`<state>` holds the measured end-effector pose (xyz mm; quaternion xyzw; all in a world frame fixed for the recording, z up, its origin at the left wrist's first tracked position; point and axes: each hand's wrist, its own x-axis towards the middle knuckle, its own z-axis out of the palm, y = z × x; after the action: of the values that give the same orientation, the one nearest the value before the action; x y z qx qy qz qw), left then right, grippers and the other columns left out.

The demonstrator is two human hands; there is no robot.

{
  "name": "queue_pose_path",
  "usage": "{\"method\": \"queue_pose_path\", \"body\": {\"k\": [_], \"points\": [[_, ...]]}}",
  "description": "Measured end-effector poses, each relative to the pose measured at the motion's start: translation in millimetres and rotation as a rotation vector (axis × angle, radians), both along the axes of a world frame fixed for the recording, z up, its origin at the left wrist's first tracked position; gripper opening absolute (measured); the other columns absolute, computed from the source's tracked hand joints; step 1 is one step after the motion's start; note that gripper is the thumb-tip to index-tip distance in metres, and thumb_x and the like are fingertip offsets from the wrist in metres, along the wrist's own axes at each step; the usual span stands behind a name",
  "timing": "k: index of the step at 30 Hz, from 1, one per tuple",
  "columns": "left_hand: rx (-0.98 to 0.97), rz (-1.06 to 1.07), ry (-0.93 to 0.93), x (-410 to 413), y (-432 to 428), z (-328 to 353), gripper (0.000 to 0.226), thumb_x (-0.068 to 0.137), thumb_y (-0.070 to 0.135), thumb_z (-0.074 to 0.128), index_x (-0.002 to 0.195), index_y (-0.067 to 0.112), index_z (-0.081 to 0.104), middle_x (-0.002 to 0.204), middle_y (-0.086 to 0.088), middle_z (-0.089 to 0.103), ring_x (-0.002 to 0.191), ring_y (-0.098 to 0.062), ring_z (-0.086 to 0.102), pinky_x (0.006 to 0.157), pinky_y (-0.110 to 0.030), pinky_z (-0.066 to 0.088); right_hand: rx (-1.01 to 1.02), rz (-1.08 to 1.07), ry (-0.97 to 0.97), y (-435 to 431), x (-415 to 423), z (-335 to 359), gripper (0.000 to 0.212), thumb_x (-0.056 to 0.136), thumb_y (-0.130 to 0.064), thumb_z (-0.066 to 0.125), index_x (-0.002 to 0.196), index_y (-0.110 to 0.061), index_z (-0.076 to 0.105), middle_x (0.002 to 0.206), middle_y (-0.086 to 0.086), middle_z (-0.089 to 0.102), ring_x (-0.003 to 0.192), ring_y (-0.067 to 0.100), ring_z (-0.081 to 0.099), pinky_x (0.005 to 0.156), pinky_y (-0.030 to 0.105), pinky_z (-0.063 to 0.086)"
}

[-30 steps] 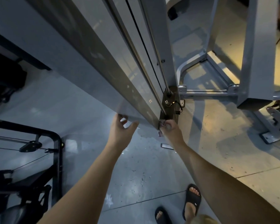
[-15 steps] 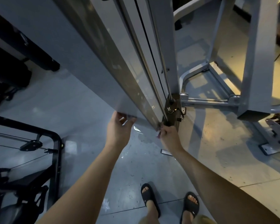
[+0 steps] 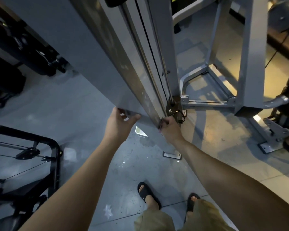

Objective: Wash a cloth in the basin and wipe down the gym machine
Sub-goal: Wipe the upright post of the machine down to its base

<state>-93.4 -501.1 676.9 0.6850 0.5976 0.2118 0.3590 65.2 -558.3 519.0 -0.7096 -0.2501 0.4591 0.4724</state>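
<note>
Two hands low on the gym machine's post point(image 3: 117, 67).
The left hand point(image 3: 119, 125) grips its edge, likely for balance; the right hand point(image 3: 171, 130) clenches a cloth point(image 3: 161, 125) against it to wipe.

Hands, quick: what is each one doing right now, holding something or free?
Left hand: grips the lower edge of the gym machine's grey panel.
Right hand: holds a bunched cloth against the panel's corner.
</note>
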Motion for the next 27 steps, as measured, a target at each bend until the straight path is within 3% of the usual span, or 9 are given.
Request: {"method": "queue_pose_path", "body": {"k": [3, 6, 9, 14, 16, 19, 23, 24, 27], "points": [[0.024, -0.005, -0.004, 0, -1, 2, 0.046, 0.086, 0.031, 0.082, 0.122, 0.021, 0.055, 0.109, 0.016, 0.065, 0.099, -0.001, 0.064, 0.075, -0.019, 0.051, 0.081, 0.088, 0.115, -15, 2, 7, 0.018, 0.103, -0.011, 0.051, 0.095, -0.009, 0.067, 0.077, 0.003, 0.065, 0.07, 0.013, 0.058, 0.066, 0.024, 0.046], [0.025, 0.015, -0.012, 1, 1, -3, 0.042, 0.085, 0.03, 0.081, 0.118, 0.023, 0.055, 0.107, 0.016, 0.067, 0.096, -0.002, 0.065, 0.074, -0.024, 0.052, 0.113, 0.193, -0.017, -24, 4, 7, 0.024, 0.101, -0.012, 0.051, 0.085, -0.023, 0.066, 0.075, 0.002, 0.064, 0.067, 0.009, 0.059, 0.062, 0.017, 0.043], [0.038, 0.004, -0.001, 2, 4, -2, 0.043, 0.085, 0.029, 0.082, 0.118, 0.025, 0.055, 0.106, 0.017, 0.066, 0.092, 0.001, 0.063, 0.068, -0.021, 0.048, 0.059, 0.093, -0.088, -11, -2, -21, 0.042, 0.098, -0.005, 0.05, 0.071, -0.035, 0.06, 0.07, 0.005, 0.062, 0.065, 0.015, 0.055, 0.058, 0.02, 0.038], [0.039, -0.049, 0.029, -3, 10, 2, 0.041, 0.082, 0.031, 0.084, 0.112, 0.026, 0.056, 0.102, 0.014, 0.068, 0.091, -0.005, 0.064, 0.071, -0.022, 0.049, 0.028, -0.12, -0.17, 2, -26, -16, 0.027, 0.086, -0.026, 0.042, 0.065, -0.033, 0.058, 0.079, 0.024, 0.059, 0.066, 0.024, 0.048, 0.065, 0.026, 0.035], [0.034, -0.054, 0.014, -3, 12, 4, 0.042, 0.081, 0.028, 0.085, 0.111, 0.027, 0.056, 0.099, 0.017, 0.067, 0.089, -0.003, 0.064, 0.069, -0.018, 0.047, 0.176, -0.127, -0.222, -1, -28, 23, 0.029, 0.097, -0.018, 0.045, 0.081, -0.029, 0.067, 0.083, 0.02, 0.055, 0.07, 0.02, 0.052, 0.065, 0.024, 0.039], [0.025, -0.051, -0.009, 0, 11, 3, 0.044, 0.081, 0.026, 0.086, 0.113, 0.026, 0.056, 0.096, 0.02, 0.065, 0.087, 0.0, 0.063, 0.068, -0.018, 0.046, 0.252, -0.1, -0.31, -12, -31, 36, 0.028, 0.107, -0.015, 0.047, 0.12, -0.015, 0.071, 0.098, 0.009, 0.049, 0.086, 0.012, 0.055, 0.081, 0.015, 0.044], [0.028, -0.056, -0.014, 0, 8, 6, 0.043, 0.082, 0.026, 0.086, 0.111, 0.026, 0.054, 0.095, 0.018, 0.065, 0.084, -0.002, 0.062, 0.071, -0.024, 0.049, 0.138, -0.055, -0.214, -16, -34, 9, 0.03, 0.095, -0.012, 0.042, 0.074, -0.016, 0.063, 0.074, 0.01, 0.056, 0.066, 0.02, 0.052, 0.069, 0.034, 0.042], [0.032, -0.061, -0.012, 1, 7, 6, 0.042, 0.082, 0.025, 0.085, 0.11, 0.026, 0.055, 0.096, 0.015, 0.066, 0.084, -0.006, 0.063, 0.073, -0.026, 0.048, 0.127, -0.066, -0.23, -16, -37, 15, 0.03, 0.096, -0.018, 0.04, 0.078, -0.019, 0.065, 0.08, 0.013, 0.059, 0.068, 0.021, 0.054, 0.07, 0.033, 0.044], [0.055, -0.066, -0.002, 2, 7, 6, 0.038, 0.083, 0.022, 0.084, 0.106, 0.027, 0.055, 0.098, 0.012, 0.066, 0.087, -0.01, 0.062, 0.076, -0.028, 0.046, 0.261, -0.097, -0.233, -23, -47, 46, 0.034, 0.107, -0.014, 0.042, 0.13, -0.01, 0.066, 0.106, 0.014, 0.049, 0.08, 0.006, 0.058, 0.082, 0.022, 0.052]]}}
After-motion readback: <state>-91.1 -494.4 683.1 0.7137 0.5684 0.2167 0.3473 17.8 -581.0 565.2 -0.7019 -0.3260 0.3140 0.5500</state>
